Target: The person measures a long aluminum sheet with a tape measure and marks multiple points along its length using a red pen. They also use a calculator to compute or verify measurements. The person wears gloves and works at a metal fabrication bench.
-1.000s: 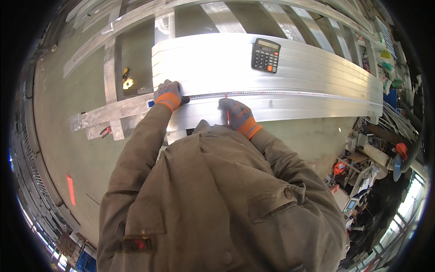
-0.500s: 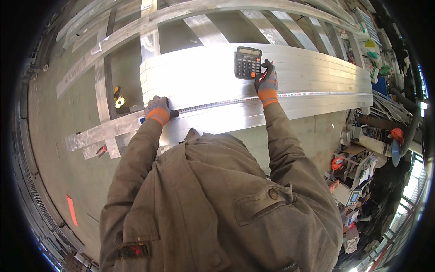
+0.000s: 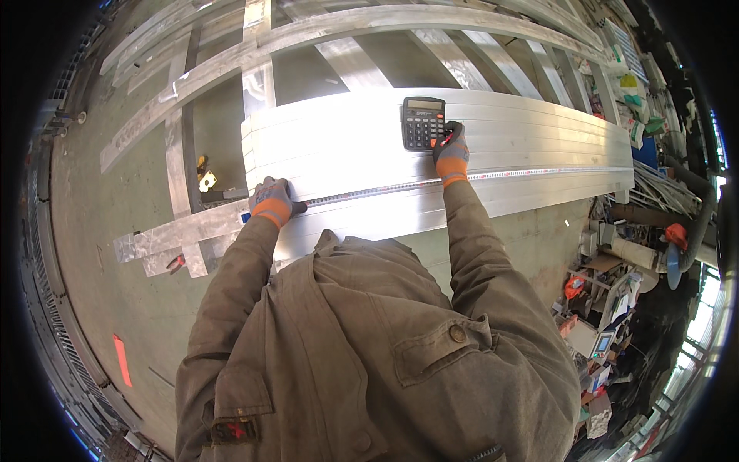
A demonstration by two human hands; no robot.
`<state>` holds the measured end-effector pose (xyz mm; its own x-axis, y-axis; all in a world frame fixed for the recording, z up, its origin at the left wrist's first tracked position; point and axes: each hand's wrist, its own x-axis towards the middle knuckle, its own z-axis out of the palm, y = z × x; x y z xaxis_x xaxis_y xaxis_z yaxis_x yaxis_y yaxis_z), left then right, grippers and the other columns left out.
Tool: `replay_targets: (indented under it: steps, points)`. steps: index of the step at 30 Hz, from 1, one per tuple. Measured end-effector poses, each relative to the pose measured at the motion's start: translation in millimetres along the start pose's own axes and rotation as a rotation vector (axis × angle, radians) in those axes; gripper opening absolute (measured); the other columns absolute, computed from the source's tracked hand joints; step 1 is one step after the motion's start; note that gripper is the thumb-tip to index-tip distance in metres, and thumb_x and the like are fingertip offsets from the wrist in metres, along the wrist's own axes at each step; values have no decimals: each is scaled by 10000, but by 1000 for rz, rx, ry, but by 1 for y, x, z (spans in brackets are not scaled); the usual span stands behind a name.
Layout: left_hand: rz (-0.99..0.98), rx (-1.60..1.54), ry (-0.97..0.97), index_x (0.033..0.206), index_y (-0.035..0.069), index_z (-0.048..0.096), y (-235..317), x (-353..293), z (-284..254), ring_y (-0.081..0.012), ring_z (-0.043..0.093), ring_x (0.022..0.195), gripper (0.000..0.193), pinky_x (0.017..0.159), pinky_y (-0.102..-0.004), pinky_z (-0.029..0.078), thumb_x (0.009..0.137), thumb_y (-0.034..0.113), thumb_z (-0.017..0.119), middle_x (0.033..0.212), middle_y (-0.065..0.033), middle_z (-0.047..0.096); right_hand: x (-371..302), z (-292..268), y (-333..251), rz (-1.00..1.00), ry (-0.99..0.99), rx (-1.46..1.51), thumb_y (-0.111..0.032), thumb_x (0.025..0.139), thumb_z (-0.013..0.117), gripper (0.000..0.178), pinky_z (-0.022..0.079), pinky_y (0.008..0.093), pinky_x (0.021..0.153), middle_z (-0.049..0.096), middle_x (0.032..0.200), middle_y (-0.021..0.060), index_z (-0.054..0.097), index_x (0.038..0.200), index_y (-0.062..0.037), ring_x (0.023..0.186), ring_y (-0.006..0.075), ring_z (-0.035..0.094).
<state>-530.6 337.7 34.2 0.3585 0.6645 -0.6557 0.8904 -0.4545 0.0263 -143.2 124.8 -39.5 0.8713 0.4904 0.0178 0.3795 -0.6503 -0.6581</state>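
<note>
My left hand (image 3: 272,200), in a grey and orange glove with dark fingertips, is closed at the left end of a tape measure (image 3: 385,189). Its thumb presses by the white blade, which stretches right across a stack of silvery metal bars (image 3: 346,154). A bit of blue (image 3: 245,218) shows beside the wrist. A black calculator (image 3: 423,123) lies flat on the bars. At its lower right corner is my right hand (image 3: 453,154), gloved alike, fingers curled round a red pen (image 3: 446,140) that is mostly hidden.
Beyond the stack is a frame of crossing metal beams (image 3: 431,17). Red-handled pliers (image 3: 176,264) lie on beams at the left, and a yellow and white object (image 3: 207,180) sits between beams. Cluttered shelving (image 3: 608,308) stands on the right. A red strip (image 3: 122,360) marks the floor.
The whole view has shifted slightly, so the bars and calculator sit lower. My right hand has turned and curled at the calculator, hiding more of the pen. My left hand stays at the tape.
</note>
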Motion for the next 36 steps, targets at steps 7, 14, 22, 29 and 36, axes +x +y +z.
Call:
replay_targets:
  steps: [7,14,22,29,36]
  points:
    - [40,-2,4,1343,166,800,-4,9,6,-371,619,1414,785,1197,-470,530,771,668,993,1449,-118,659,-6,5,29,-57,49,28,-104,990,769,340,606,485,958,808,1130,146,649,1303,-162,1089,408,788]
    - [85,-53,83,1108,118,792,-11,12,14,-430,669,1310,659,1127,-507,550,731,610,1015,1339,-188,702,5,11,59,-165,55,83,-34,1010,666,317,617,472,954,814,1151,140,654,1291,-179,1094,405,795]
    - [98,-48,111,1123,113,796,-12,13,17,-441,679,1295,673,1118,-511,560,730,614,1012,1348,-200,700,-7,-4,30,-81,-3,29,-73,1011,690,290,611,493,968,814,1174,145,667,1279,-183,1119,433,785]
    - [72,-52,87,1173,117,802,-10,11,13,-430,663,1358,695,1156,-514,554,735,614,1013,1395,-190,698,-27,-6,-6,-294,131,-56,-93,963,746,228,583,541,979,783,1130,175,712,1188,-98,1145,461,716]
    - [57,-33,57,1196,128,800,-7,9,7,-423,653,1391,706,1188,-522,543,733,614,1018,1433,-170,686,-47,-7,-20,-377,2,-27,-75,961,735,209,585,547,947,774,1095,187,720,1169,-95,1121,464,710]
